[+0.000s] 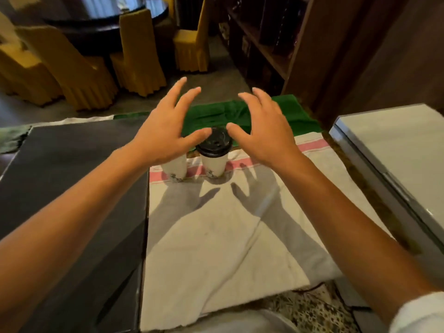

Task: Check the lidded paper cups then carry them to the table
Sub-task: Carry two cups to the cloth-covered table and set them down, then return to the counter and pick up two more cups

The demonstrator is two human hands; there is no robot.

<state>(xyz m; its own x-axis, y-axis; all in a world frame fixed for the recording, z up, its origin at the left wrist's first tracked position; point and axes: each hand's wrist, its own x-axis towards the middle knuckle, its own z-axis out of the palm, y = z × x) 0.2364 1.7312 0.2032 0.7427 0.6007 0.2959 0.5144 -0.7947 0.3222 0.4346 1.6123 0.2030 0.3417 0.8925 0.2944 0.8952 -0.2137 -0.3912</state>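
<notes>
Two white paper cups stand side by side on a white cloth with pink stripes. The right cup shows its black lid. The left cup has its top hidden under my left hand. That hand hovers above it with fingers spread, holding nothing. My right hand floats just right of the lidded cup, fingers apart, thumb close to the lid, touching nothing.
A dark flat surface lies to the left of the cloth, a grey metal box to the right. A green cloth sits behind the cups. Beyond stand yellow-covered chairs around a dark round table, and a wooden shelf.
</notes>
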